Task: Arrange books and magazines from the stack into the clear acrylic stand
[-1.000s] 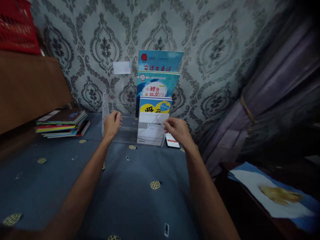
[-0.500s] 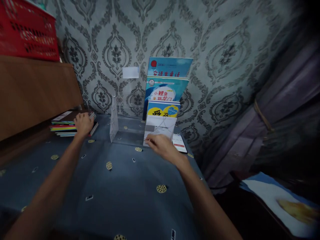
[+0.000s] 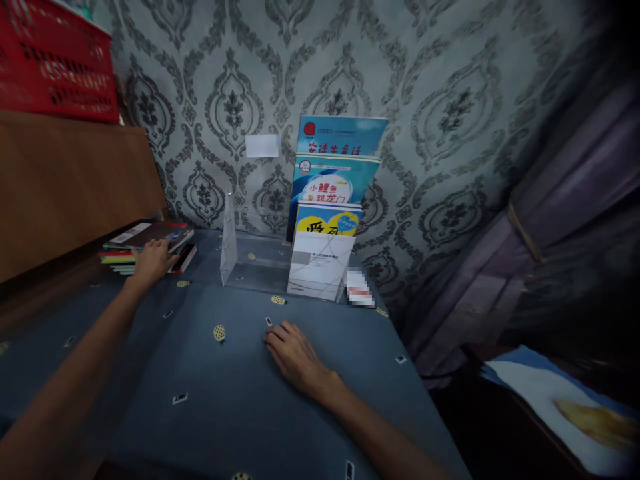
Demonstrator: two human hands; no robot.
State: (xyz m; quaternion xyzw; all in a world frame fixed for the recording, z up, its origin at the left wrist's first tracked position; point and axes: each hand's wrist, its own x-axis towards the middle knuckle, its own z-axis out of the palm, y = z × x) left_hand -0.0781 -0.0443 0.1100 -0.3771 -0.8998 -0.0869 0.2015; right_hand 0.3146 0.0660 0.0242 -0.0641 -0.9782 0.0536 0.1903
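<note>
My left hand is at the stack of books on the left of the table, its fingers closed at the near edge of the top book, which has a dark cover. My right hand is over the tablecloth with loosely bent fingers and holds nothing. Beyond it stands a clear stepped rack. In its right part, several books lean in tiers: a white book in front, a blue and yellow book behind, then a teal book and a tall blue book.
A pixelated phone-like thing lies right of the rack. A red basket sits on a wooden cabinet at the left. Patterned wallpaper rises behind the table. A tied curtain hangs at the right.
My right hand has left the white book and come down nearer to me. My left hand has shifted from the top of the stack to the top book's near edge.
</note>
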